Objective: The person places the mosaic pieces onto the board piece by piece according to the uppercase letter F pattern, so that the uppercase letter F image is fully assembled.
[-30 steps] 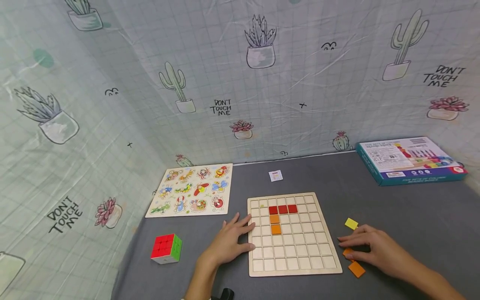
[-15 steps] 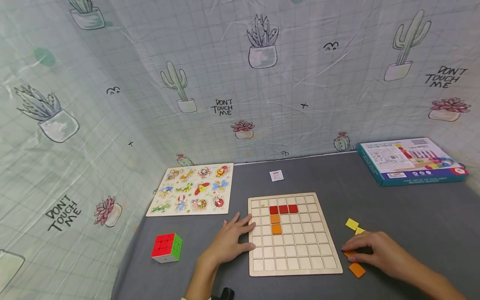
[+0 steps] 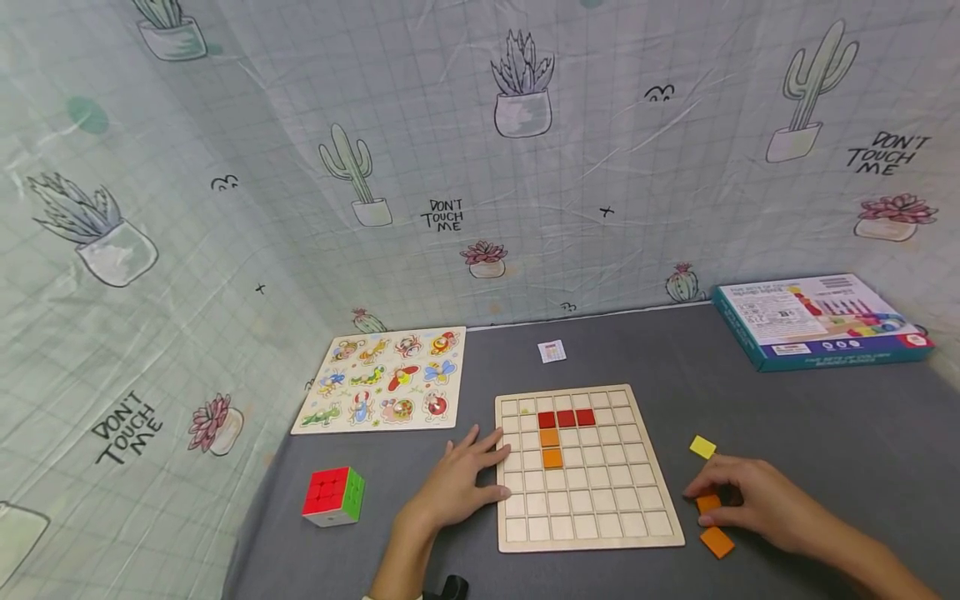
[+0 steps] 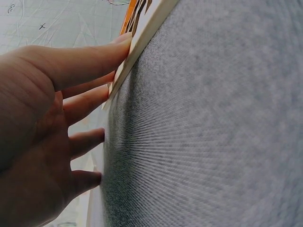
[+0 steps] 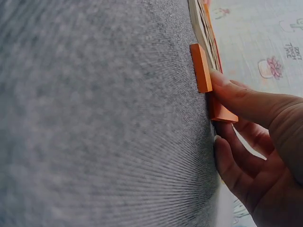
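Observation:
A square wooden grid board point(image 3: 600, 479) lies on the grey table, with a row of red tiles point(image 3: 566, 418) and two orange tiles point(image 3: 552, 458) below its left end. My left hand point(image 3: 457, 483) rests with spread, nearly straight fingers at the board's left edge; the thumb point(image 4: 94, 61) touches that edge in the left wrist view. Right of the board, my right hand point(image 3: 750, 500) has thumb and fingers curled round a loose orange tile point(image 3: 708, 503). Another orange tile point(image 5: 201, 68) lies just in front of the thumb. One yellow tile point(image 3: 702, 447) sits beyond the fingers.
A red and green puzzle cube point(image 3: 333, 497) stands at the left. Behind it lies an insect picture board point(image 3: 382, 379). A small printed card point(image 3: 551, 351) is beyond the grid board, and a flat toy box point(image 3: 821, 321) lies at the back right. Patterned cloth hangs behind.
My right fingers have shifted slightly around the orange tile, which now shows between them. A second yellow tile, visible half a second ago, is hidden by the hand. My left hand stays put.

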A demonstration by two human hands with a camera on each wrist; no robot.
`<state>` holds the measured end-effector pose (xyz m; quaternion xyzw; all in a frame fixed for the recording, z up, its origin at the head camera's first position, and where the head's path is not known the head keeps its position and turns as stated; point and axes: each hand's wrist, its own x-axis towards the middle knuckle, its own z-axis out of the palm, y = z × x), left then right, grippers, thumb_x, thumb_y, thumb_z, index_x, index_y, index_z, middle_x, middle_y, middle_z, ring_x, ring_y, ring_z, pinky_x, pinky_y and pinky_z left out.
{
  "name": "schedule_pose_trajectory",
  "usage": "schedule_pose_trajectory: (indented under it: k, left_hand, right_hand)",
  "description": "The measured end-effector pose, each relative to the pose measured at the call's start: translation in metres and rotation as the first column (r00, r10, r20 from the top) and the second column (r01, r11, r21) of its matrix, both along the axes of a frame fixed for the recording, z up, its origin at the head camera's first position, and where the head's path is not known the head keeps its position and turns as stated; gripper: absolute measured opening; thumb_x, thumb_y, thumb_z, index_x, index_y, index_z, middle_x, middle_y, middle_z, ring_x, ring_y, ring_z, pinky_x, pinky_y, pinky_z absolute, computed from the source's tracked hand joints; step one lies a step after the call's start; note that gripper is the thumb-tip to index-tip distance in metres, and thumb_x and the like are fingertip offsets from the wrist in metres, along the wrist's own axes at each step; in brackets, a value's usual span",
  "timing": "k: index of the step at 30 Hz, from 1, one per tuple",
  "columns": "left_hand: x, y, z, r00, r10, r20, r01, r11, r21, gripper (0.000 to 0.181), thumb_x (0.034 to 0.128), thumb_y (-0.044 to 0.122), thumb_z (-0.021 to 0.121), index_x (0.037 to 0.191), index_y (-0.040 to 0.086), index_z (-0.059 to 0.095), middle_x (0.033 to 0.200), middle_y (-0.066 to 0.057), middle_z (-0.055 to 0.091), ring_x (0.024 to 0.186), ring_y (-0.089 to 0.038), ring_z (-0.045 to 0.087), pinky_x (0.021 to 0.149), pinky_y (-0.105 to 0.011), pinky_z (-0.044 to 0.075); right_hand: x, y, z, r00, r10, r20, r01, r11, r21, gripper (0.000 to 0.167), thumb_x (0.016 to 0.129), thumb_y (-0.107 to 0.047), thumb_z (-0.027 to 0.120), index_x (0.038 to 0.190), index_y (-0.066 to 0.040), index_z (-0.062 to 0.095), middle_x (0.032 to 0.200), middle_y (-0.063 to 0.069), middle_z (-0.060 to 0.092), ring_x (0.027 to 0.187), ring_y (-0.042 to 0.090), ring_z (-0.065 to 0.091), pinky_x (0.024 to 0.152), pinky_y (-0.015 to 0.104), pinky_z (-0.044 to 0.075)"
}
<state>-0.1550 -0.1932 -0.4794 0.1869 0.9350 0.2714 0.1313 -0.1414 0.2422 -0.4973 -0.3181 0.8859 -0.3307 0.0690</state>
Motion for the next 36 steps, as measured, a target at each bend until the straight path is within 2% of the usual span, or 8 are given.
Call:
schedule_pose_trajectory:
  k: [6,10,13,17,24,27,31,36]
  left_hand:
    - [0.001,0.001,0.0,1.0,-0.003,-0.004,0.003,1.0,-0.001,0.062,0.0895,0.032,0.077,0.146,0.013,0.058,0.164,-0.006,0.042,0.157,-0.045,0.024,0.116,-0.08,0.017]
    - [0.001,0.001,0.0,1.0,-0.004,-0.006,0.004,1.0,0.001,0.062,0.0896,0.032,0.077,0.146,0.012,0.058,0.164,-0.006,0.042,0.157,-0.045,0.024,0.116,-0.08,0.017]
    - [0.001,0.001,0.0,1.0,-0.005,-0.005,0.005,1.0,0.006,0.062,0.0898,0.032,0.076,0.146,0.013,0.058,0.164,-0.006,0.042,0.157,-0.045,0.024,0.117,-0.079,0.017]
    - [0.001,0.001,0.001,1.0,-0.008,-0.012,0.008,1.0,0.005,0.062,0.0893,0.031,0.077,0.146,0.012,0.058,0.164,-0.007,0.042,0.156,-0.046,0.025,0.116,-0.08,0.018]
    - [0.001,0.0,0.0,1.0,-0.004,-0.01,0.004,1.0,0.002,0.062,0.0894,0.031,0.077,0.145,0.012,0.058,0.164,-0.006,0.042,0.157,-0.045,0.025,0.116,-0.08,0.018]
    - [0.001,0.0,0.0,1.0,-0.002,-0.006,0.002,1.0,-0.001,0.062,0.0893,0.032,0.077,0.145,0.013,0.059,0.164,-0.006,0.042,0.157,-0.045,0.025,0.116,-0.08,0.018]
    - [0.002,-0.001,-0.001,1.0,-0.002,-0.002,0.002,1.0,-0.001,0.062,0.0895,0.032,0.077,0.146,0.013,0.058,0.164,-0.005,0.042,0.157,-0.045,0.024,0.116,-0.08,0.017]
    - [0.001,-0.001,0.0,1.0,-0.003,-0.005,0.003,1.0,0.008,0.062,0.0897,0.031,0.077,0.146,0.012,0.058,0.164,-0.006,0.041,0.157,-0.045,0.024,0.116,-0.08,0.016]
  right_hand:
    - [0.002,-0.004,0.004,0.996,-0.04,0.081,0.043,0.999,-0.03,0.02,0.084,-0.033,0.082,0.092,-0.025,0.066,0.09,-0.016,0.069,0.072,-0.009,0.054,0.06,0.019,0.048]
    - [0.001,-0.006,0.006,0.994,-0.063,0.089,0.067,0.997,-0.044,0.022,0.083,-0.031,0.083,0.083,-0.024,0.062,0.086,-0.013,0.073,0.071,-0.009,0.057,0.06,0.018,0.048]
    - [0.0,-0.007,0.008,0.992,-0.086,0.09,0.09,0.995,-0.04,0.021,0.082,-0.031,0.084,0.08,-0.024,0.064,0.083,-0.012,0.075,0.071,-0.009,0.06,0.06,0.018,0.049]
    - [-0.001,-0.008,0.011,0.988,-0.118,0.101,0.118,0.993,-0.001,0.013,0.083,-0.034,0.083,0.082,-0.025,0.073,0.082,-0.02,0.073,0.071,-0.011,0.058,0.063,0.018,0.05]
    - [-0.006,-0.014,0.013,0.993,-0.096,-0.065,0.093,0.995,-0.039,0.007,0.082,-0.028,0.084,0.086,-0.029,0.078,0.085,-0.019,0.074,0.078,-0.011,0.06,0.065,0.019,0.054]
    - [-0.009,-0.02,0.018,0.993,-0.103,-0.051,0.101,0.994,-0.044,0.008,0.084,-0.029,0.082,0.092,-0.028,0.08,0.091,-0.016,0.076,0.082,-0.011,0.062,0.067,0.018,0.055]
    - [-0.014,-0.031,0.025,0.994,-0.108,0.014,0.108,0.993,-0.048,0.015,0.087,-0.031,0.08,0.1,-0.023,0.081,0.099,-0.01,0.078,0.088,-0.011,0.063,0.069,0.018,0.056]
    - [-0.02,-0.047,0.03,0.996,-0.083,0.024,0.084,0.993,-0.08,0.02,0.087,-0.026,0.081,0.105,-0.018,0.081,0.108,0.0,0.078,0.098,-0.008,0.064,0.072,0.02,0.058]
